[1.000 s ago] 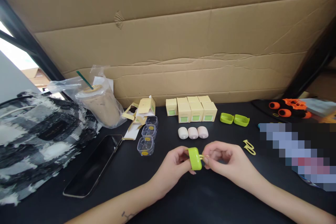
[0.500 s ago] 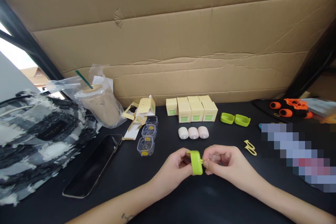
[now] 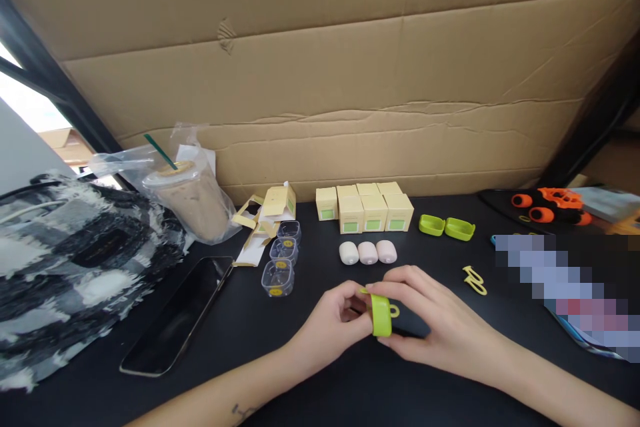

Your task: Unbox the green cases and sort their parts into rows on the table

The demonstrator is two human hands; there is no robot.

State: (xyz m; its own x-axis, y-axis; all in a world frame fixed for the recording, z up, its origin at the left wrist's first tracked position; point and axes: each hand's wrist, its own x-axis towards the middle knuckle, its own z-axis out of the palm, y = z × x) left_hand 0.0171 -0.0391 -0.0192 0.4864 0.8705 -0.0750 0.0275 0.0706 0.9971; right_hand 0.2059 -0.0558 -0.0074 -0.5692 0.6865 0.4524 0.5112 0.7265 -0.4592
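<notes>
My left hand is closed around one side of a small lime-green case, held just above the black table. From the other side, my right hand spans the case with fingers at its top edge and thumb near the bottom. A pale green loop sticks out from the case's right face, between the thumb and fingers. The inside of the case is hidden. Beyond my hands lies another lime-green case, spread open in two halves. Two pale yellow-green loops rest right of my right hand.
Three pale rounded cases stand in a row before several cream boxes. Clear plastic cups, opened packaging, a phone and a bagged drink are leftward. Orange-and-black binoculars lie at far right.
My right hand has let go of the loop and spread its fingers to the top and bottom of the green case. The loop now shows projecting from the case.
</notes>
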